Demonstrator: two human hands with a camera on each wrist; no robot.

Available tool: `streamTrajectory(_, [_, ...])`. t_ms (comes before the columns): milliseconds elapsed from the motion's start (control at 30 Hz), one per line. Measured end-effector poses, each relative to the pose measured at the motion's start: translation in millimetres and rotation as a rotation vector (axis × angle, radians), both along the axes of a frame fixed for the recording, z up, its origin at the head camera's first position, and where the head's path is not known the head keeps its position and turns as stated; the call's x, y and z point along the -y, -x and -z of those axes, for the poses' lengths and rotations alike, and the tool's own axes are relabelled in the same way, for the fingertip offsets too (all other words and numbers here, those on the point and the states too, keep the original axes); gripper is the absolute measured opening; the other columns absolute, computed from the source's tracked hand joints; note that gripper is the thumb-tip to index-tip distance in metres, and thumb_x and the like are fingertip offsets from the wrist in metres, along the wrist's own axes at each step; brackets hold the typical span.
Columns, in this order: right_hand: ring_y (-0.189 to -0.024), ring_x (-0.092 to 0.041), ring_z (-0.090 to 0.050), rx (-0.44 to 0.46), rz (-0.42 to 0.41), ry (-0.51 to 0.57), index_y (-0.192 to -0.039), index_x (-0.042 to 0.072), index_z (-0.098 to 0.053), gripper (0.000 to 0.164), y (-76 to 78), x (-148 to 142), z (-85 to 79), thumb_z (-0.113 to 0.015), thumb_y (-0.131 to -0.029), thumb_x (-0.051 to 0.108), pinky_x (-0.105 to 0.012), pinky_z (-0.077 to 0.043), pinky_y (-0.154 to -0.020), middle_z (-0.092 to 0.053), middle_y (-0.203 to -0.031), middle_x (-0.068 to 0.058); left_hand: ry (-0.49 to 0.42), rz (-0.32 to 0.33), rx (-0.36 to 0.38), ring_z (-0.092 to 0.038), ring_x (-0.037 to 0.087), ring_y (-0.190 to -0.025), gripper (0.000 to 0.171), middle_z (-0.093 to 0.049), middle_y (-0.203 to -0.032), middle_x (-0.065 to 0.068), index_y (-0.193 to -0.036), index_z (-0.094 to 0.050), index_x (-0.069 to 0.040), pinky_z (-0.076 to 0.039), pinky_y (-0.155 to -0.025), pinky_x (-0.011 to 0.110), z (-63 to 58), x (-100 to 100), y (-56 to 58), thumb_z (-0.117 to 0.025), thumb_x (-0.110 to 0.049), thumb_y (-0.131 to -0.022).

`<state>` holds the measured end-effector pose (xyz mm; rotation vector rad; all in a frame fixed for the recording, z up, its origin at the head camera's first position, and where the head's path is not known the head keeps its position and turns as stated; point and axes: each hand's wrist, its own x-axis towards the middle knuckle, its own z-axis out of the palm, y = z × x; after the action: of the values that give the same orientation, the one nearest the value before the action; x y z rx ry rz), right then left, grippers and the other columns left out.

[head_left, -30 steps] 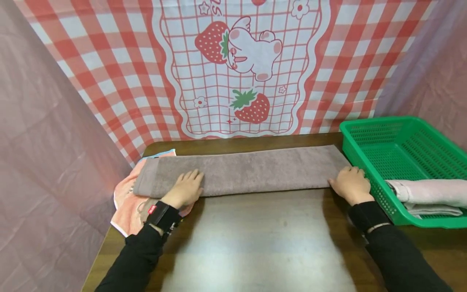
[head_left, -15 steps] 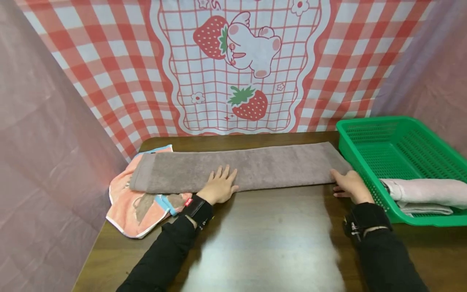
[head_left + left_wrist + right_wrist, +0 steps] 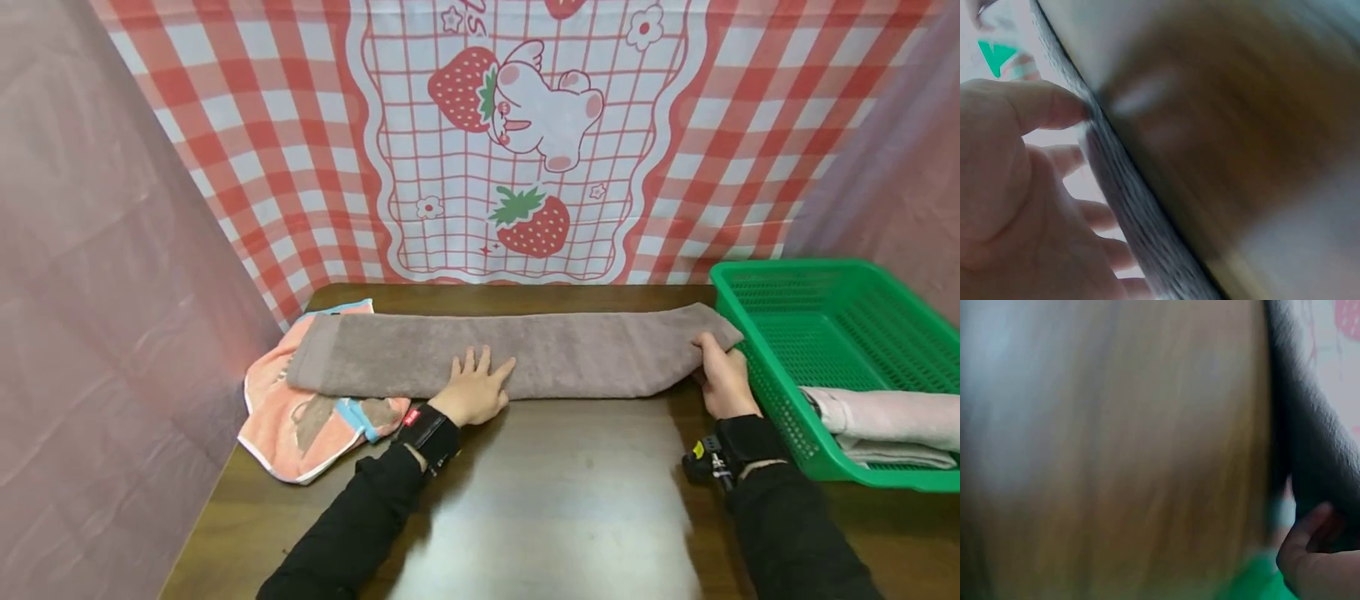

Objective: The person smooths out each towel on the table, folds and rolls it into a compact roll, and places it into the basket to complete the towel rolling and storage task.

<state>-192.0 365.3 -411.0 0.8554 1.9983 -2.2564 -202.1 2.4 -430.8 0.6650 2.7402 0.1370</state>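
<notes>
A grey-brown towel [image 3: 570, 350], folded into a long strip, lies across the back of the table. My left hand [image 3: 476, 390] rests on its front edge near the middle, fingers spread and straight. In the left wrist view the thumb [image 3: 1054, 106] presses at the towel's layered edge [image 3: 1135, 206]. At the right end my right hand [image 3: 724, 377] grips the towel, thumb on top and fingers underneath, and that end is lifted off the table. The right wrist view shows the towel [image 3: 1322, 437] hanging from the pinching thumb and fingers.
Under the towel's left end lies a peach cloth [image 3: 300, 433] with blue and white trim. A green basket [image 3: 780, 400] stands close by my right hand, holding a rolled pale pink cloth [image 3: 892, 414]. A checked curtain [image 3: 300, 125] hangs behind the wooden table [image 3: 570, 500].
My left hand has slid right along the towel from its left part to the middle. My right hand has gone from resting on the right end to gripping and raising it.
</notes>
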Motion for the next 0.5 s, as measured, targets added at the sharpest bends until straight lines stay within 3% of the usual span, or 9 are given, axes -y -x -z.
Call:
streamTrajectory(33, [-0.077,-0.002,-0.038,-0.024,-0.016,-0.021,-0.136,0.027,-0.029,0.037,0.5,4.9,-3.0,-0.041,-0.101,0.034,-0.021,-0.034,-0.089,-0.039,-0.104,0.01,-0.007,0.008,-0.003,-0.006,0.044,-0.151,0.058,-0.008,-0.165,0.02,-0.16,-0.018,-0.025,-0.012,-0.12,0.059,-0.2,-3.0,0.6,-0.037,-0.034,-0.106])
streamTrajectory(67, [-0.078,-0.003,-0.033,-0.055,-0.023,-0.011,-0.131,0.028,-0.032,0.03,1.6,10.1,-6.6,-0.036,-0.102,0.035,-0.022,-0.028,-0.09,-0.035,-0.102,0.01,-0.015,0.018,-0.003,-0.006,0.042,-0.151,0.059,-0.008,-0.165,0.019,-0.16,-0.018,-0.023,-0.012,-0.121,0.058,-0.9,-5.9,1.0,-0.039,-0.032,-0.106])
streamTrajectory(133, [-0.076,-0.007,-0.027,-0.129,-0.042,0.045,-0.104,0.025,-0.027,0.009,5.1,19.9,-15.3,-0.027,-0.103,0.035,-0.026,-0.021,-0.089,-0.027,-0.096,0.007,-0.026,0.045,-0.004,-0.006,0.038,-0.152,0.062,-0.007,-0.166,0.017,-0.16,-0.017,-0.015,-0.011,-0.121,0.055,-2.7,-11.6,2.1,-0.043,-0.029,-0.105])
streamTrajectory(200, [-0.089,-0.005,-0.038,-0.207,-0.106,0.12,-0.116,0.027,-0.03,0.018,8.1,29.0,-26.0,-0.018,-0.104,0.033,-0.023,-0.017,-0.096,-0.036,-0.111,0.004,-0.023,0.065,-0.007,-0.006,0.032,-0.153,0.065,-0.007,-0.166,0.016,-0.159,-0.016,-0.007,-0.011,-0.123,0.052,-4.1,-16.4,2.7,-0.045,-0.025,-0.104])
streamTrajectory(233, [-0.105,-0.002,-0.036,-0.232,-0.125,0.159,-0.123,0.027,-0.025,0.022,9.7,33.6,-31.7,-0.016,-0.105,0.032,-0.022,-0.014,-0.101,-0.03,-0.127,0.006,-0.013,0.073,-0.008,-0.005,0.03,-0.154,0.065,-0.007,-0.166,0.015,-0.158,-0.015,-0.004,-0.011,-0.123,0.05,-4.6,-18.4,3.0,-0.045,-0.023,-0.104])
streamTrajectory(267, [-0.126,0.0,-0.028,-0.249,-0.139,0.183,-0.136,0.026,-0.024,0.033,11.2,38.2,-37.4,-0.015,-0.105,0.032,-0.018,-0.009,-0.108,-0.025,-0.142,0.005,-0.002,0.077,-0.004,-0.004,0.028,-0.154,0.065,-0.006,-0.166,0.015,-0.158,-0.014,-0.002,-0.01,-0.123,0.048,-5.3,-20.2,3.1,-0.045,-0.022,-0.104])
streamTrajectory(300, [-0.14,0.001,-0.014,-0.263,-0.161,0.192,-0.15,0.028,-0.004,0.047,12.3,42.5,-43.1,-0.013,-0.104,0.032,-0.017,-0.002,-0.114,-0.006,-0.157,0.006,0.01,0.076,-0.006,-0.004,0.027,-0.154,0.065,-0.006,-0.166,0.015,-0.158,-0.014,-0.001,-0.01,-0.124,0.046,-5.2,-21.9,3.4,-0.044,-0.021,-0.104])
streamTrajectory(367, [-0.144,0.005,0.004,-0.286,-0.164,0.204,-0.153,0.027,0.017,0.058,15.2,51.3,-53.7,-0.015,-0.105,0.032,-0.016,0.001,-0.117,0.015,-0.161,0.011,0.021,0.07,-0.008,-0.004,0.026,-0.154,0.064,-0.006,-0.166,0.015,-0.158,-0.013,-0.001,-0.01,-0.124,0.044,-4.4,-24.9,4.1,-0.042,-0.019,-0.104])
streamTrajectory(500, [-0.141,0.007,0.001,-0.355,-0.141,0.219,-0.154,0.022,0.012,0.059,19.1,70.5,-74.4,-0.021,-0.106,0.032,-0.013,-0.007,-0.116,0.012,-0.16,0.011,0.02,0.075,-0.021,-0.006,0.027,-0.154,0.066,-0.007,-0.166,0.014,-0.159,-0.013,-0.003,-0.01,-0.124,0.043,-2.6,-33.6,5.8,-0.044,-0.018,-0.103])
